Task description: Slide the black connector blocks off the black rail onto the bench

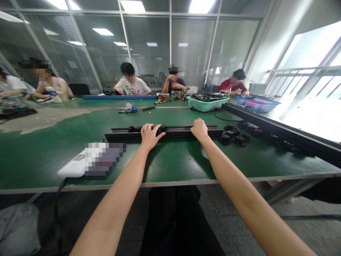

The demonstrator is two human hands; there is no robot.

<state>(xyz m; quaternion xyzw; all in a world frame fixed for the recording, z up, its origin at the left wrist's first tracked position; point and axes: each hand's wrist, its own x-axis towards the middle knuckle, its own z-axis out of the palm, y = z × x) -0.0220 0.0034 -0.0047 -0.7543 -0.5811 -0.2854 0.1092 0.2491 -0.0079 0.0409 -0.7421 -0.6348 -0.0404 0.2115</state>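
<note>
A long black rail [176, 134] with grooves lies crosswise on the green table in front of me. My left hand [150, 135] reaches over it, fingers bent round a small black block [162, 128] on the rail's top, with the thumb pointing right. Just left of that hand, more small black parts [134, 128] sit along the rail. Toward the rail's right end my right hand [199, 128] is closed over it, its fingertips hidden behind. Several loose black parts [234, 135] lie beyond the right end.
A white device [73, 165] with a cable lies front left, beside a blurred dark flat thing. At right a long black beam [282, 131] runs diagonally. Farther back are a green basket [207, 104], a blue basket [258, 104] and a crumpled cloth [128, 108]. Several people sit across the table.
</note>
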